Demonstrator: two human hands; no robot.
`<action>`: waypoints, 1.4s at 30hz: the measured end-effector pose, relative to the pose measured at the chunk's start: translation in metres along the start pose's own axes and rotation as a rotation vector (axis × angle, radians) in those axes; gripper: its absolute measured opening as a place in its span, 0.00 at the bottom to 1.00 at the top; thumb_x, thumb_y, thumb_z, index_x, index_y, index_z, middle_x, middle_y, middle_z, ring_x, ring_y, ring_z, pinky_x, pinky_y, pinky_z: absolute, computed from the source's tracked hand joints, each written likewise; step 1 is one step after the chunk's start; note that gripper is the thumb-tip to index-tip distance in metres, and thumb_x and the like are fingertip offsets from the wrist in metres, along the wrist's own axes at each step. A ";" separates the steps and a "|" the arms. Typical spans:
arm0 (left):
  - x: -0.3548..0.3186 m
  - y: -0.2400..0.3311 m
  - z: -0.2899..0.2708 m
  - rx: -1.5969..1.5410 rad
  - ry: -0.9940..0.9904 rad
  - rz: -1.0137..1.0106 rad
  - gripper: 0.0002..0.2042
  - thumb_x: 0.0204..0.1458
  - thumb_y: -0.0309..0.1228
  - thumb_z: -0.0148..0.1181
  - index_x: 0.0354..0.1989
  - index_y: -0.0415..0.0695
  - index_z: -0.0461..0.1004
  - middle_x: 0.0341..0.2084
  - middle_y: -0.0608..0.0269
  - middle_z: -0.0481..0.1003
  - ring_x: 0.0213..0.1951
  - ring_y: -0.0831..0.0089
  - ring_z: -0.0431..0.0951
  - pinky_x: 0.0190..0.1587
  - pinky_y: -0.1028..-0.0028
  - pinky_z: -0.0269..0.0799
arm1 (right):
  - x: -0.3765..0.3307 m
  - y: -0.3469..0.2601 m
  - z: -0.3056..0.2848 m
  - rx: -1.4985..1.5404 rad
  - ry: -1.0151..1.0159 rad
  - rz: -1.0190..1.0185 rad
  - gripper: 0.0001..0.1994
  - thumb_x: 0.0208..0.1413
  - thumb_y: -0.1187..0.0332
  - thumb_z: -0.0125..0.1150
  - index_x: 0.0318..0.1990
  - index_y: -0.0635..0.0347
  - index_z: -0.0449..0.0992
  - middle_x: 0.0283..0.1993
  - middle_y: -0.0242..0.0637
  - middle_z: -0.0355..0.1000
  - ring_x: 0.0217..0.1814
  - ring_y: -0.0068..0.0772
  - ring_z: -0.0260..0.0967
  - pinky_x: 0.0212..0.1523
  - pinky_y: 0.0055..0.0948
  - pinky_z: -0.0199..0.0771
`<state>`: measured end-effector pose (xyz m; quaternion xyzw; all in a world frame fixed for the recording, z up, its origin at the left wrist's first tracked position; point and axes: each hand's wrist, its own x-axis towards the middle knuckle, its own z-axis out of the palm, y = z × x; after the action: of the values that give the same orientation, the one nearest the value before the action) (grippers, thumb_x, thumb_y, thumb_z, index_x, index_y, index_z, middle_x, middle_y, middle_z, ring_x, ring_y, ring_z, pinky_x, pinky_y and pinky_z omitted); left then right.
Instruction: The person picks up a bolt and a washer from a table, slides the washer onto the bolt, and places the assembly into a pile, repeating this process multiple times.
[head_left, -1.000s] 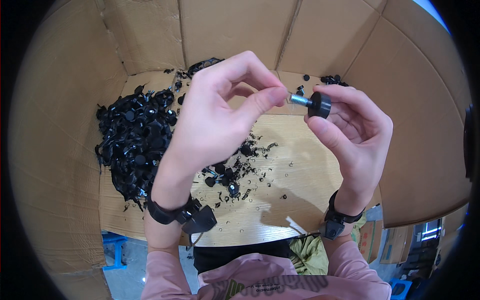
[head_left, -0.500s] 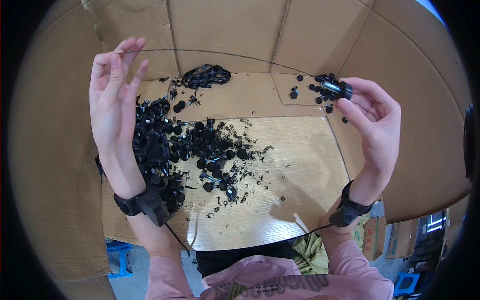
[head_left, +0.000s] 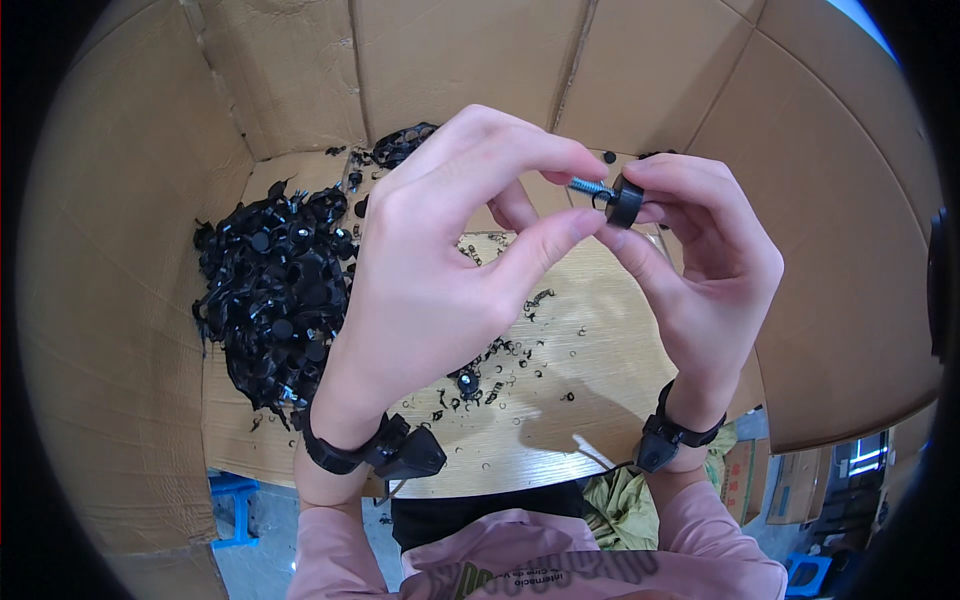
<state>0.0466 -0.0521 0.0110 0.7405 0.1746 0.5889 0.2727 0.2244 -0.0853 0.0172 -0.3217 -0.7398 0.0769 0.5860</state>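
Observation:
Between my hands is a bolt with a thick black round head point(head_left: 625, 202) and a silver threaded shank pointing left. My right hand point(head_left: 705, 235) is closed on the head, with thumb and fingers around its rim. From the left, my left hand point(head_left: 450, 240) reaches in, its curled index finger and thumb bracketing the shank. A thin black loop point(head_left: 600, 199) rings the shank close to the head. Whether the left fingertips also hold a strand cannot be made out. My left hand and wrist hide part of the scattered bolts behind them.
A large heap of black-headed bolts and black rubber webbing point(head_left: 275, 300) lies at the left. Small black curled scraps point(head_left: 515, 355) and a loose bolt point(head_left: 467, 383) lie on the wood-grain board point(head_left: 620, 350). More webbing point(head_left: 400, 148) sits at the back, before tall cardboard walls point(head_left: 450, 70).
My left hand has come from the far left to the bolt; the long thin black strand stretched between the hands no longer shows. My right hand has moved slightly left and turned the bolt.

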 end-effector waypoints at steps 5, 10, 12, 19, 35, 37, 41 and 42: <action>0.000 -0.004 0.003 0.176 0.050 0.123 0.12 0.41 0.15 0.64 0.36 0.39 0.77 0.36 0.60 0.72 0.26 0.82 0.69 0.27 0.83 0.65 | -0.001 0.001 0.004 -0.011 -0.027 -0.066 0.18 0.40 0.88 0.65 0.42 0.71 0.73 0.45 0.42 0.68 0.47 0.29 0.70 0.45 0.23 0.76; 0.000 -0.004 0.007 0.310 0.093 0.252 0.09 0.41 0.15 0.63 0.32 0.40 0.77 0.35 0.59 0.72 0.26 0.81 0.70 0.25 0.82 0.65 | -0.002 -0.002 0.006 -0.040 -0.011 -0.056 0.18 0.40 0.88 0.65 0.42 0.71 0.73 0.44 0.42 0.69 0.46 0.30 0.71 0.45 0.24 0.76; 0.000 -0.002 0.013 0.327 0.135 0.270 0.09 0.41 0.15 0.63 0.31 0.39 0.76 0.35 0.59 0.72 0.25 0.81 0.70 0.24 0.83 0.65 | -0.003 -0.003 0.008 -0.007 0.033 0.032 0.18 0.43 0.87 0.64 0.44 0.72 0.72 0.44 0.41 0.70 0.44 0.29 0.72 0.46 0.23 0.76; -0.004 -0.005 0.015 -0.021 0.020 -0.349 0.04 0.55 0.22 0.55 0.37 0.38 0.69 0.36 0.63 0.72 0.25 0.86 0.67 0.25 0.85 0.64 | -0.006 -0.009 -0.001 0.371 0.053 0.329 0.17 0.49 0.78 0.63 0.47 0.74 0.70 0.40 0.45 0.74 0.40 0.29 0.75 0.42 0.18 0.74; -0.006 0.027 0.007 -0.327 -0.075 -0.424 0.04 0.56 0.25 0.55 0.37 0.39 0.68 0.29 0.62 0.76 0.29 0.84 0.74 0.22 0.88 0.61 | -0.001 0.001 0.002 -0.183 0.048 0.018 0.16 0.45 0.86 0.62 0.44 0.71 0.74 0.41 0.38 0.73 0.43 0.23 0.72 0.44 0.20 0.74; -0.011 0.029 0.008 -0.346 -0.202 -0.381 0.04 0.56 0.24 0.55 0.36 0.37 0.69 0.26 0.64 0.74 0.28 0.82 0.75 0.22 0.88 0.63 | 0.005 0.013 0.000 -0.179 0.258 0.002 0.15 0.42 0.88 0.61 0.41 0.70 0.75 0.38 0.38 0.73 0.38 0.25 0.74 0.41 0.22 0.76; -0.011 0.008 -0.006 0.129 -0.328 -0.160 0.03 0.49 0.22 0.58 0.30 0.36 0.72 0.27 0.63 0.74 0.29 0.77 0.76 0.28 0.80 0.69 | 0.002 0.014 -0.020 -0.124 -0.036 0.347 0.13 0.46 0.82 0.63 0.42 0.71 0.75 0.34 0.35 0.74 0.35 0.21 0.73 0.38 0.18 0.74; -0.009 0.002 -0.014 0.249 -0.315 -0.266 0.03 0.47 0.22 0.59 0.30 0.37 0.73 0.27 0.63 0.74 0.29 0.75 0.76 0.30 0.77 0.70 | 0.001 0.016 -0.025 -0.155 -0.196 0.388 0.13 0.47 0.79 0.64 0.43 0.71 0.75 0.33 0.35 0.74 0.34 0.20 0.73 0.37 0.17 0.73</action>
<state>0.0312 -0.0563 0.0072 0.8216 0.2970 0.3990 0.2785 0.2537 -0.0789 0.0180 -0.4929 -0.7210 0.1622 0.4593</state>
